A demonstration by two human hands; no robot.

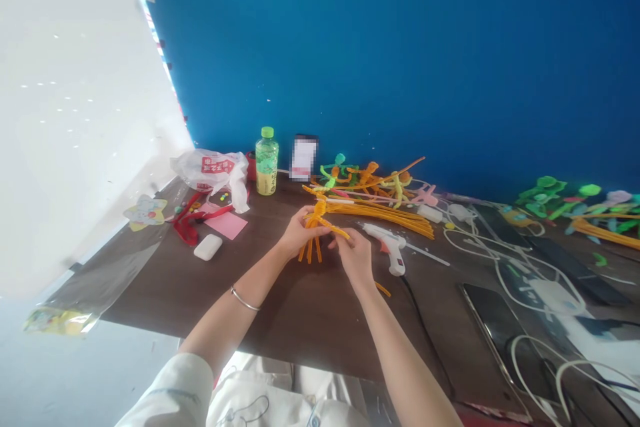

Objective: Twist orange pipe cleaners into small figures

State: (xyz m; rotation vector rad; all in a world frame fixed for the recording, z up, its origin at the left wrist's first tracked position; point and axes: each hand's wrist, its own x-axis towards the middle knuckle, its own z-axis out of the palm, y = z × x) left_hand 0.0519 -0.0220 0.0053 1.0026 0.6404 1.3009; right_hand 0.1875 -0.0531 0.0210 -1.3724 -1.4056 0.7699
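My left hand (298,232) is closed around a small bundle of orange pipe cleaners (316,217), whose cut ends hang down toward the dark wooden table (300,307). Pinching one orange strand that runs out from the bundle to the right, my right hand (356,255) sits just beside it. Both hands work close together above the middle of the table. A silver bangle (245,300) is on my left wrist.
A white glue gun (390,245) lies right of my hands, with a pile of orange pipe cleaners (385,212) and finished pipe-cleaner figures behind it. A green bottle (267,161), plastic bag (213,171), pink paper (227,224) and white case (208,247) are left. A phone (493,327) and white cables (525,280) are right.
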